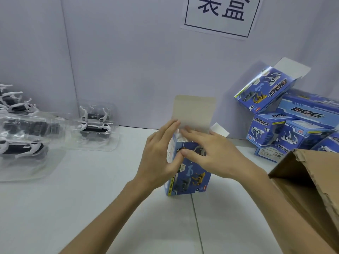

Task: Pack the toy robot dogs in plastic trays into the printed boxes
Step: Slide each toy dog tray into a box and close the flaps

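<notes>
A blue printed box (190, 176) stands upright at the table's middle, its top lid flap (194, 110) raised. My left hand (159, 156) holds the box's left side, thumb on the front panel. My right hand (211, 153) lies over the open top, fingers stretched onto the contents and the base of the lid flap, thumb on the front. Something white shows inside the opening under my fingers. A toy robot dog in a clear plastic tray (95, 125) lies at the back left, with more trayed dogs (23, 143) at the far left.
A pile of blue printed boxes (293, 129) sits at the back right, one (266, 88) tilted with its flap open. A brown cardboard carton (315, 189) fills the right edge. A white wall with a paper sign (223, 13) stands behind the table (91, 198).
</notes>
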